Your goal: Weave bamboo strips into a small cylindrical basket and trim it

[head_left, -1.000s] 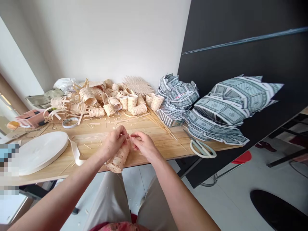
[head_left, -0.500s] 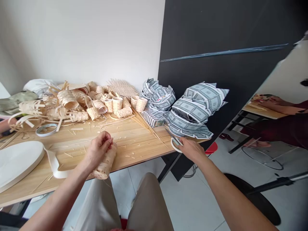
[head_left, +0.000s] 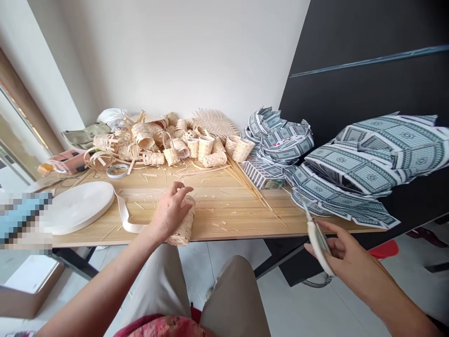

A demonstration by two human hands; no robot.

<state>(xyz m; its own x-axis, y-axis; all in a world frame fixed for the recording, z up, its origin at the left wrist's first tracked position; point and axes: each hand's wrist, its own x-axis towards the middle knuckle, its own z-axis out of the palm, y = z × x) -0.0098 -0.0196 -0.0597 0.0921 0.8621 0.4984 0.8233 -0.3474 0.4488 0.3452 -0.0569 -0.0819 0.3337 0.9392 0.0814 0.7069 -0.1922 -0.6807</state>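
Note:
My left hand [head_left: 171,211] is closed round a small woven basket [head_left: 184,228] of pale strips, held at the front edge of the wooden table [head_left: 224,206]. To the right, off the table's edge and above the floor, my right hand [head_left: 345,255] grips a pair of scissors [head_left: 317,238] with white handles, blades pointing up and away. The two hands are well apart.
A heap of small woven baskets [head_left: 164,140] and loose strips lies at the back of the table. A white tape roll [head_left: 77,206] is at the left, thin sticks [head_left: 250,185] in the middle, folded patterned paper shapes [head_left: 354,164] at the right. A black panel stands behind.
My right hand left the basket, reached right to the scissors on the table and has lifted them off. The left hand kept holding the basket.

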